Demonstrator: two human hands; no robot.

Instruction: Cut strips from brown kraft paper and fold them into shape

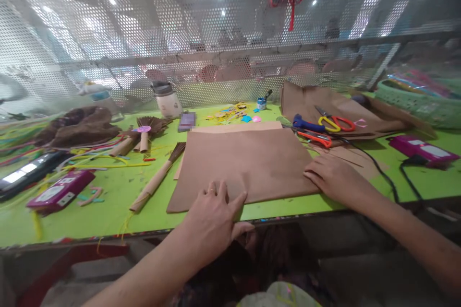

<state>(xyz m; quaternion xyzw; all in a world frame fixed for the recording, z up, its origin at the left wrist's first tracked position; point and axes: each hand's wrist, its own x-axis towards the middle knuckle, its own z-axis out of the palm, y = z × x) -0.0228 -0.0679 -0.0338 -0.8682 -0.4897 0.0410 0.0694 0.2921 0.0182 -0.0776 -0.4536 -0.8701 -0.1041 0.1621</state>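
A sheet of brown paper [248, 160], seemingly folded or stacked, lies flat near the table's front edge. A lighter sheet [234, 127] peeks out behind it. My left hand [212, 220] presses on the front edge of the brown paper, fingers spread and thumb pointing right. At the paper's right front corner rests my right hand [333, 177], its fingers stretched out and lying on the edge. Left of the paper is a rolled brown paper bundle [154, 183] with a fringed end. Scissors with orange handles [319, 139] lie just beyond my right hand.
A blue-handled tool [309, 123] and scissors with yellow and red handles [334, 123] lie on crumpled brown paper [302, 98]. Purple power strips [61, 192] sit at both sides. Behind stand a bottle [167, 100], a small jar [261, 103] and a green basket [410, 100]. A dark cord [374, 163] runs at right.
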